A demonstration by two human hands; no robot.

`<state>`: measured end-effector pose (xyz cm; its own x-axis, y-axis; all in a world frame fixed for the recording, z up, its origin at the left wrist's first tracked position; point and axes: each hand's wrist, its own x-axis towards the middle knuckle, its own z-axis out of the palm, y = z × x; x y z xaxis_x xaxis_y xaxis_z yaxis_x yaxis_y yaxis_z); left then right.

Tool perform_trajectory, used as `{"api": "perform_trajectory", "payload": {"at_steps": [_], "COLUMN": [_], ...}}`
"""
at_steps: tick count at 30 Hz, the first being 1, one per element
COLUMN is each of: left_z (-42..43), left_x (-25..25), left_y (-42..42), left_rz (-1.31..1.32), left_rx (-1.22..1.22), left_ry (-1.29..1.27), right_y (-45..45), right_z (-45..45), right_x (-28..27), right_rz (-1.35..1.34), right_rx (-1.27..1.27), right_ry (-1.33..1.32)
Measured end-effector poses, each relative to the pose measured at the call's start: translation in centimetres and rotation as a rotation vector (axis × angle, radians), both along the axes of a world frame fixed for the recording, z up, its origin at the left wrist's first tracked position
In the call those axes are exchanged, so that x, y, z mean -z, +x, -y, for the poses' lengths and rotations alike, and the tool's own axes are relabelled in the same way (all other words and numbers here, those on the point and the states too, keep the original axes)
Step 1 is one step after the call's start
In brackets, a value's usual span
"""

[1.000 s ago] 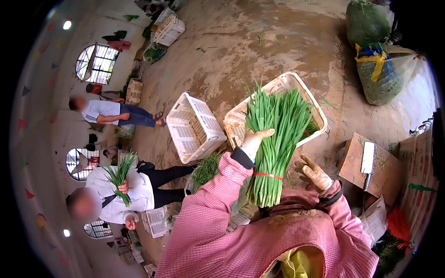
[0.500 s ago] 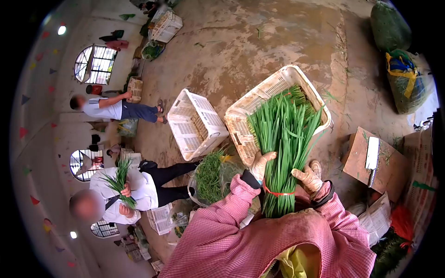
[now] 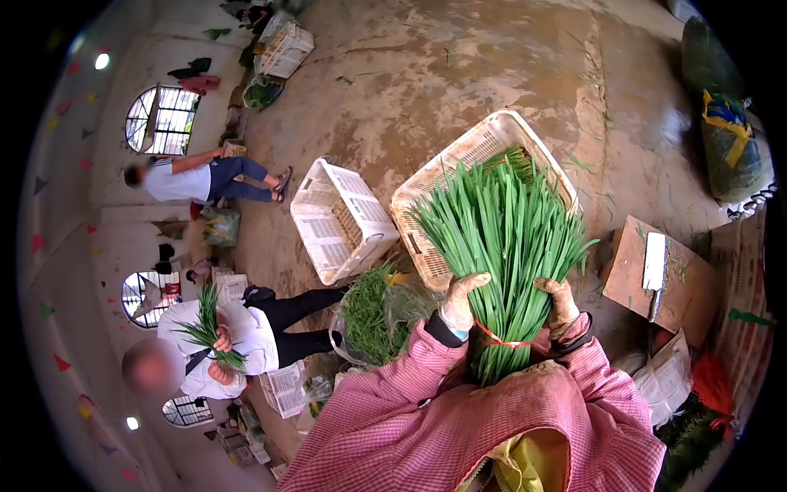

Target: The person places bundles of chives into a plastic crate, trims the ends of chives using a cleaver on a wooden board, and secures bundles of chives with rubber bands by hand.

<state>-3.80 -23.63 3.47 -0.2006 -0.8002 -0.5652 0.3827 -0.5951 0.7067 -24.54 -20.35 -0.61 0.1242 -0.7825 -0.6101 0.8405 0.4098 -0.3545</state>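
Observation:
A big bunch of green garlic chives (image 3: 512,238) stands upright in front of my chest, its leaves fanned out at the top. A red band (image 3: 502,339) ties it near the lower end. My gloved left hand (image 3: 461,302) is closed against the bunch's left side, thumb over the leaves. On the opposite side my gloved right hand (image 3: 561,307) grips it, with most fingers hidden behind the leaves. Beyond the bunch, a white plastic crate (image 3: 416,235) holds more chives (image 3: 518,161).
Left of that crate stands another white crate (image 3: 373,215), beside an open plastic bag of greens (image 3: 369,316). A co-worker (image 3: 261,340) holds greens; a second person (image 3: 193,179) walks behind. A board (image 3: 684,291) with a white-bladed tool (image 3: 655,261) lies right.
The bunch's leaves have spread wider at the top. My right hand has moved up and slightly right along the bunch. The person at the back has stepped, legs now apart.

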Motion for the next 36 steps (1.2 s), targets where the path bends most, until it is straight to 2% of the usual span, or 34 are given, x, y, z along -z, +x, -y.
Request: {"api": "perform_trajectory", "payload": {"at_steps": [3, 6, 7, 11, 13, 15, 17, 18, 20, 21, 23, 25, 26, 27, 29, 31, 32, 33, 34, 35, 36], "left_z": [-0.5, -0.6, -0.7, -0.5, -0.4, -0.4, -0.3, -0.1, 0.1, 0.3, 0.2, 0.3, 0.3, 0.3, -0.1, -0.1, -0.2, 0.0, 0.4, 0.5, 0.4], "left_x": [1.1, 1.7, 1.0, -0.3, 0.0, 0.8, -1.4, -1.1, -1.1, -1.7, -1.1, -0.1, 0.4, 0.6, 1.0, 1.6, 2.0, 2.1, -0.8, -0.7, -0.6], "left_y": [-0.1, 0.0, -0.5, -2.0, -1.6, -1.1, -3.3, -2.9, -2.0, -2.3, -2.2, -1.4, -1.1, -0.8, -0.7, -0.3, -0.3, -0.3, -2.4, -2.4, -2.4], "left_rz": [-0.014, 0.007, 0.087, 0.090, 0.120, 0.227, 0.176, 0.080, 0.224, 0.190, 0.168, 0.139, 0.126, 0.114, 0.180, 0.145, 0.170, 0.195, 0.136, 0.139, 0.100], "left_rx": [0.037, 0.009, 0.034, 0.013, 0.056, 0.110, 0.075, 0.101, 0.058, 0.036, 0.041, 0.036, 0.031, 0.025, 0.065, 0.064, 0.087, 0.110, 0.155, 0.154, 0.129], "left_ry": [-0.133, -0.100, -0.177, -0.316, -0.387, -0.520, -0.586, -0.496, -0.210, -0.163, -0.144, -0.117, -0.105, -0.093, -0.302, -0.286, -0.356, -0.425, -0.351, -0.345, -0.273], "right_y": [-0.8, -2.4, -3.2, -6.6, -9.1, -10.4, -11.1, -11.2, -11.0, -10.7, -9.9, -9.3, -8.9, -8.8, -8.1, -8.1, -8.1, -8.1, -8.0, -8.0, -7.9], "right_z": [0.3, 0.4, 0.3, 0.6, 1.5, 3.1, 4.5, 5.0, 6.0, 6.7, 7.7, 8.7, 9.1, 9.5, 9.9, 10.1, 10.1, 9.9, 9.6, 9.2, 8.6], "right_x": [-0.1, -0.6, -1.5, -0.1, 0.8, -1.2, -4.6, -7.2, -10.6, -11.6, -11.9, -11.6, -10.6, -10.1, -9.0, -9.2, -9.3, -9.3, -9.2, -9.1, -8.6], "right_rz": [0.095, 0.051, 0.043, -0.052, -0.217, -0.703, -1.031, -1.178, -1.573, -1.815, -1.795, -1.717, -1.662, -1.723, -1.790, -1.799, -1.814, -1.808, -1.875, -1.941, -2.017], "right_rx": [-0.039, -0.098, -0.101, 0.001, 0.115, 0.172, 0.131, 0.078, -0.010, -0.046, -0.134, -0.471, -0.546, -0.646, -0.755, -0.806, -0.856, -0.860, -0.773, -0.684, -0.538], "right_ry": [0.057, -0.060, -0.064, -0.050, -0.002, -0.199, -0.326, -0.374, -0.559, -0.704, -0.869, -0.860, -0.876, -0.930, -0.944, -0.952, -0.957, -0.957, -0.994, -1.030, -0.946]}}
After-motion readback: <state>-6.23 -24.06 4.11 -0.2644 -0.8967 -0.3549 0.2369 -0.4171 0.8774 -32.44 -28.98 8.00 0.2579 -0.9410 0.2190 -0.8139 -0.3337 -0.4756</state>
